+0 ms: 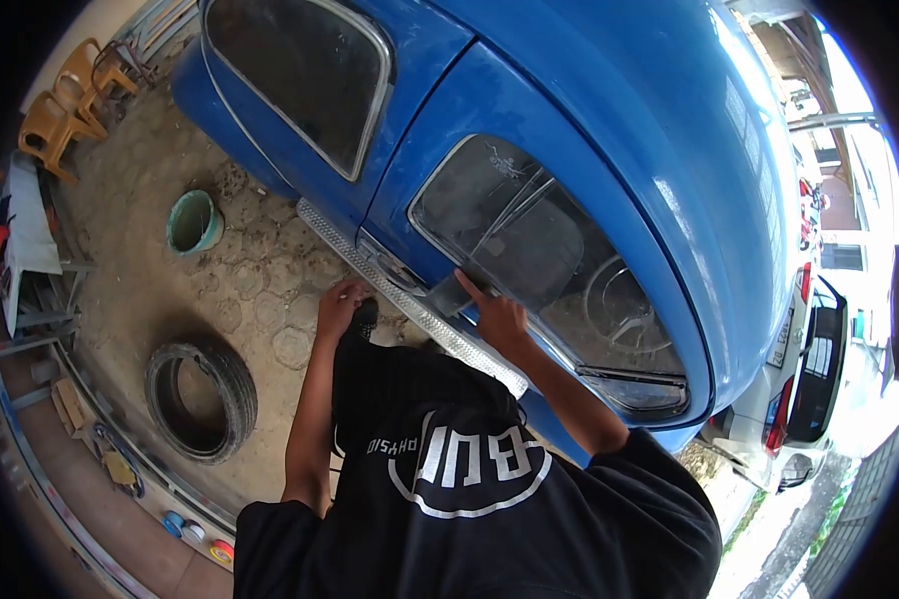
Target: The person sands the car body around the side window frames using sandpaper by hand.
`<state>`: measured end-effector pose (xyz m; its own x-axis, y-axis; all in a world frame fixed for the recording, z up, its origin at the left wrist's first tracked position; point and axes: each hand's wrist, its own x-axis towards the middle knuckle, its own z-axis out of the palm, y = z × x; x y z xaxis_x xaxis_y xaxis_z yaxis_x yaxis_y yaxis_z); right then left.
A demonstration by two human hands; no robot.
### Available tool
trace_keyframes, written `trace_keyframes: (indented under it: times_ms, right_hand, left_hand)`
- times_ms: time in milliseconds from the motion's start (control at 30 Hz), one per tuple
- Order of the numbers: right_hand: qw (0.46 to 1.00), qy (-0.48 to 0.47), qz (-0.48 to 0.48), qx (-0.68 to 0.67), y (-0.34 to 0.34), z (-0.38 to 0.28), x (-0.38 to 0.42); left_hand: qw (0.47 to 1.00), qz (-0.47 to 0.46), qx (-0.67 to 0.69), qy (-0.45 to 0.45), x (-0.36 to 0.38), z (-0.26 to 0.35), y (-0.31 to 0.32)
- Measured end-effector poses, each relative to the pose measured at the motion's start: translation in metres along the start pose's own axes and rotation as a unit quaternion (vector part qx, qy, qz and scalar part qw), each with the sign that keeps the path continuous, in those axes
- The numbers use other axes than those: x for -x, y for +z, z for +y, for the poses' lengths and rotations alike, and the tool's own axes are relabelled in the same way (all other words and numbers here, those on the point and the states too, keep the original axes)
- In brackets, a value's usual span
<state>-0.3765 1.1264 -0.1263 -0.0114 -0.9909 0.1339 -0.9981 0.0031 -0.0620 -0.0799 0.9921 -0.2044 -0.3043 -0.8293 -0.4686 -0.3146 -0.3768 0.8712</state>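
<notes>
A blue car (619,180) stands side-on before me, its door window (529,230) facing my hands. My right hand (499,317) is at the door just below that window, index finger stretched out and the other fingers folded. Under its fingertips lies a flat grey blade-like piece (448,298), which it grips against the blue panel. Lower and to the left, my left hand (342,301) hangs beside my knee with loosely curled fingers and no object showing in them. The door handle (395,264) and the ribbed metal running board (420,311) are between the two hands.
On the ground to the left are a tyre (202,402) and a green bucket (194,223). Yellow-brown chairs (60,125) stand far left, near a small table (32,225). A bench with tape rolls (220,550) is at lower left. Another car (809,369) is parked at right.
</notes>
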Motion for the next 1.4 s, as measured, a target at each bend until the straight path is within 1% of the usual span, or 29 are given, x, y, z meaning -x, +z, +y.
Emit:
trace_keyframes:
  times_ms: [100, 167, 200, 233, 300, 333, 367, 400, 500, 533, 600, 633, 700, 733, 800, 833, 900, 933, 1000, 1100, 1200, 1267, 1300, 1400]
  right_hand:
    - [0.986, 0.067, -0.148, -0.039, -0.005, -0.016, -0.019]
    - [0.97, 0.093, -0.216, -0.067, -0.007, -0.04, -0.074]
    - [0.958, 0.105, -0.252, -0.082, -0.013, -0.049, -0.088]
    - [0.95, 0.116, -0.275, -0.095, -0.026, -0.051, -0.086]
    - [0.931, 0.142, -0.316, -0.118, -0.048, -0.043, -0.078]
    - [0.955, 0.123, -0.257, -0.084, -0.043, -0.029, -0.054]
    - [0.974, 0.102, -0.199, -0.047, -0.031, -0.012, -0.015]
    - [0.987, 0.076, -0.143, -0.012, -0.023, -0.002, 0.008]
    - [0.981, 0.099, -0.147, -0.077, -0.015, -0.004, 0.01]
    - [0.979, 0.102, -0.16, -0.075, -0.011, -0.012, -0.004]
    - [0.975, 0.103, -0.184, -0.071, -0.009, -0.031, -0.047]
    - [0.97, 0.115, -0.201, -0.077, -0.014, -0.032, -0.047]
    - [0.958, 0.148, -0.232, -0.086, -0.023, -0.029, -0.04]
    - [0.967, 0.135, -0.199, -0.082, -0.022, -0.018, -0.021]
    - [0.984, 0.1, -0.132, -0.07, -0.018, 0.009, 0.031]
    - [0.986, 0.097, -0.124, -0.052, -0.017, 0.012, 0.043]
    - [0.99, 0.083, -0.111, -0.016, -0.013, 0.022, 0.06]
    - [0.986, 0.094, -0.129, -0.046, -0.014, 0.016, 0.055]
    - [0.975, 0.122, -0.153, -0.103, -0.016, -0.001, 0.015]
    - [0.971, 0.132, -0.161, -0.117, -0.009, -0.017, -0.013]
    - [0.902, 0.207, -0.313, -0.216, -0.055, -0.002, -0.008]
    - [0.966, 0.14, -0.17, -0.138, -0.034, 0.026, 0.05]
    - [0.985, 0.102, -0.097, -0.096, -0.022, 0.034, 0.073]
    - [0.996, 0.077, -0.017, -0.03, -0.006, 0.041, 0.091]
  left_hand:
    - [0.999, 0.016, 0.018, -0.021, 0.012, -0.007, 0.002]
    - [1.0, 0.012, 0.011, -0.008, 0.009, -0.009, 0.002]
    - [1.0, 0.003, 0.001, 0.001, 0.009, -0.016, 0.005]
    - [1.0, -0.006, -0.01, 0.008, 0.011, -0.02, 0.005]
    - [0.999, -0.011, -0.029, -0.014, 0.017, -0.01, 0.002]
    - [0.999, -0.013, -0.033, -0.023, 0.017, -0.002, 0.005]
    - [0.999, -0.01, -0.026, -0.026, 0.016, 0.0, 0.007]
    - [0.999, -0.005, -0.018, -0.032, 0.016, 0.001, 0.006]
    - [0.999, 0.012, -0.007, -0.034, 0.02, -0.004, 0.01]
    - [1.0, 0.009, -0.009, -0.028, 0.017, -0.004, 0.014]
    - [1.0, -0.018, -0.015, -0.006, 0.008, -0.014, 0.022]
    - [0.999, -0.031, -0.019, -0.001, 0.013, -0.013, 0.023]
    - [0.998, -0.043, -0.037, -0.031, 0.014, -0.006, 0.027]
    - [0.997, -0.05, -0.045, -0.044, 0.013, 0.002, 0.031]
    - [0.998, -0.051, -0.041, -0.016, 0.008, -0.003, 0.035]
    - [0.998, -0.049, -0.037, -0.004, 0.008, -0.003, 0.037]
    - [0.999, -0.041, -0.025, -0.022, 0.009, -0.003, 0.042]
    - [0.998, -0.041, -0.025, -0.033, 0.013, -0.002, 0.044]
    - [0.997, -0.046, -0.049, -0.034, 0.017, -0.003, 0.05]
    - [0.995, -0.059, -0.056, -0.061, 0.028, 0.007, 0.058]
    - [0.993, -0.066, -0.061, -0.073, 0.028, 0.006, 0.064]
    - [0.993, -0.062, -0.071, -0.074, 0.028, 0.003, 0.062]
    - [0.992, -0.06, -0.079, -0.076, 0.029, 0.002, 0.062]
    - [0.992, -0.052, -0.088, -0.08, 0.039, 0.0, 0.074]
